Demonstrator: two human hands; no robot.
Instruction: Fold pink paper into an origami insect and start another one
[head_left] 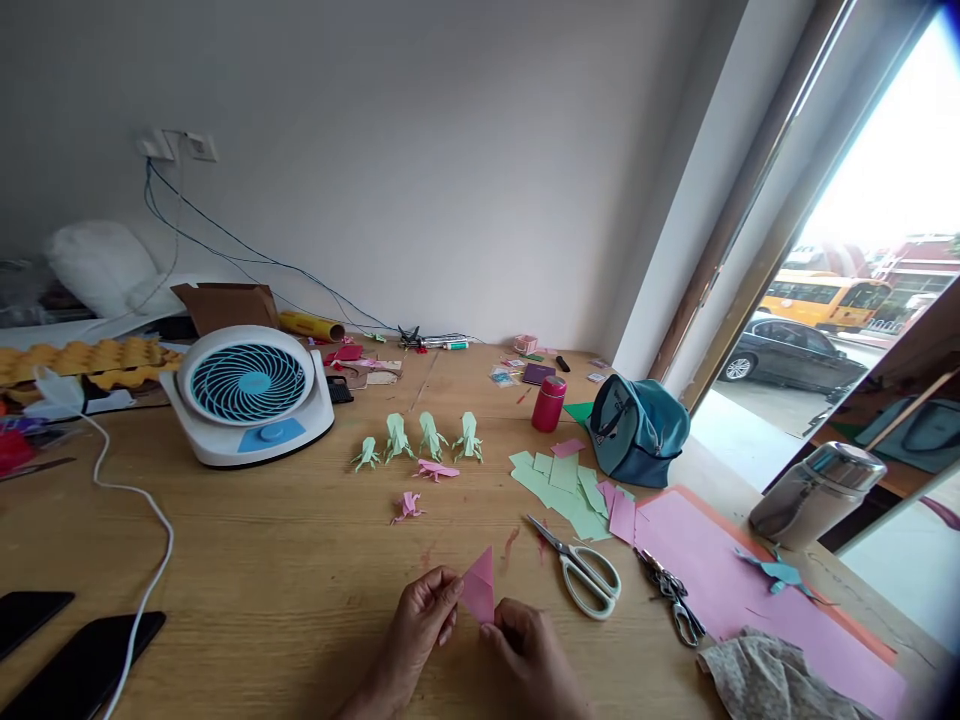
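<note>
A small pink folded paper (478, 588) stands point-up between my hands near the table's front edge. My left hand (420, 620) pinches its left side, fingers closed on it. My right hand (529, 648) pinches its lower right corner. White-handled scissors (585, 572) lie just right of my hands. Several green folded paper figures (427, 438) stand in a row further back, with two pink ones (409, 507) in front of them.
A white and blue desk fan (251, 392) sits back left, its white cable (146, 560) running past two black phones (75, 660). Green and pink paper pieces (570, 485), a blue bag (637, 428), a red bottle (549, 402), a steel flask (817, 492) and pink sheet (720, 570) lie right.
</note>
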